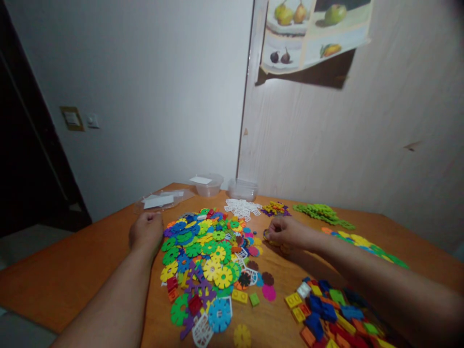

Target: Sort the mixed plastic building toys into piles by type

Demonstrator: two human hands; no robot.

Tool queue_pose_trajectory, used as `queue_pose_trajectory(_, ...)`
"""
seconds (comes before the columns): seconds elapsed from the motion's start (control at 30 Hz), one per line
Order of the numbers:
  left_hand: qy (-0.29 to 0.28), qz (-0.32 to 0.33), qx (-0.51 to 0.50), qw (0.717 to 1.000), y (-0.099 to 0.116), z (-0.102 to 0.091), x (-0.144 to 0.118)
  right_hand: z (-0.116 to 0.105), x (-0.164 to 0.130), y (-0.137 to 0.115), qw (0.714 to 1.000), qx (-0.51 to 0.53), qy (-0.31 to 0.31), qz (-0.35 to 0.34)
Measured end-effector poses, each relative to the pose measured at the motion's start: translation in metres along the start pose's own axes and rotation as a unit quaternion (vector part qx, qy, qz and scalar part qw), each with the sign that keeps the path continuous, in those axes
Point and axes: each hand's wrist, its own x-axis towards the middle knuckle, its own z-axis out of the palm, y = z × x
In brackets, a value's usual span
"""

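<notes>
Discs [208, 248] lie heaped at twelve o'clock, between my hands. My right hand [284, 231] pinches what looks like a small disc [266, 235]; whether my curled left hand [147, 232] holds anything, I can't tell. A light pinch should suit thin pieces. Bricks [328, 310] sit at four o'clock from the heap.

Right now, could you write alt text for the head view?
A left hand rests loosely closed beside a heap of colourful plastic pieces on an orange table; opposite, a right hand appears to pinch small yellowish pieces. Building blocks lie lower right.
</notes>
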Motion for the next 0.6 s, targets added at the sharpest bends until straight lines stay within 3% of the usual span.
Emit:
queue_pose_trajectory(0.27, -0.009, -0.002, 0.000, 1.000, 0.007, -0.006, -0.007, 0.028, -0.006, -0.033, 0.994, -0.061, -0.079, -0.038)
queue_pose_trajectory(0.6, -0.004, -0.001, 0.002, 1.000, 0.005, -0.004, -0.005, 0.033, -0.004, -0.030, 0.995, 0.026, -0.095, -0.012)
